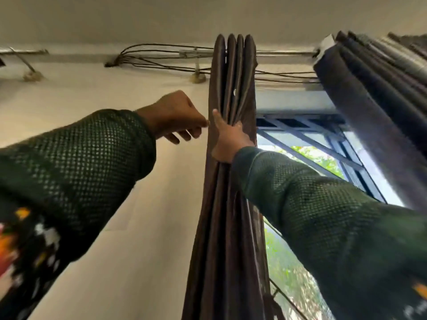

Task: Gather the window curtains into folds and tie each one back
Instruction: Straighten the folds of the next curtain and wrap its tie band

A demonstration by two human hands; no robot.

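Here, in the head view, which tilts steeply up toward the ceiling, the brown curtain (231, 181) hangs as a tight bundle of folds, its long axis running from 12 to 6 o'clock through the middle of the picture. The right hand (227, 140) is on it: the thumb lies straight up the left edge of the bundle while the fingers (238, 127) curl round the folds from the front, squeezing them together. The left hand (178, 116) is at 9 o'clock from the bundle, just beside it, fingers loosely curled; its fingertips seem to touch or pinch the outermost edge of the cloth, but I cannot tell which. So the right hand is the nearer one and carries the hold; my guess is that the left must bring in the last loose edge before any tying.

A second curtain (374, 93), darker and also bunched, hangs at 2 o'clock, well apart. Between them the window (312, 144) shows dark bars and green leaves outside. Along the top runs a rod (284, 52) with loose cables (157, 56) against the cream wall (115, 93).
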